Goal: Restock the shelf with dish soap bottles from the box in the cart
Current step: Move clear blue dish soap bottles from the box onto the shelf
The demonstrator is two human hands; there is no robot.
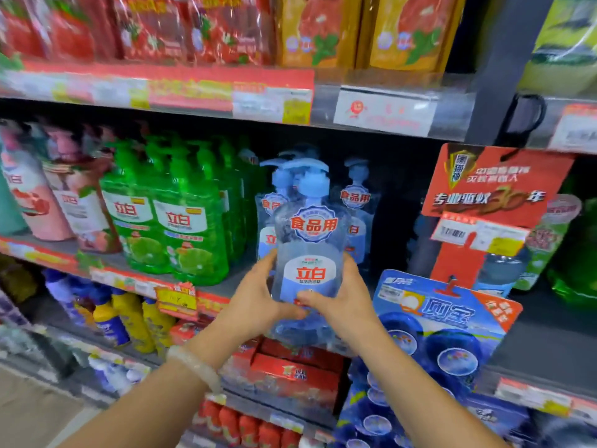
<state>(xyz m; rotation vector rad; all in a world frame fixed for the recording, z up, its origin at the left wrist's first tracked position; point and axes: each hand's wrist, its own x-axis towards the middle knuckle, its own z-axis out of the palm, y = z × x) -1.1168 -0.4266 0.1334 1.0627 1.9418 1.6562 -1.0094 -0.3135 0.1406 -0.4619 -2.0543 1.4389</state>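
Before the shelf [226,287], both hands, left hand [255,295], right hand [342,302], wrapped around upright blue dish soap bottle [308,250]

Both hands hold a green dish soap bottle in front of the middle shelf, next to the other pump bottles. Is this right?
Not quite. The head view shows the left hand and right hand holding a clear blue bottle; the green bottles stand on the shelf to its left.

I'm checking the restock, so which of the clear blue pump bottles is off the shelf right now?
The front clear blue bottle, held upright between the left hand and right hand; the other blue bottles stand behind it on the shelf.
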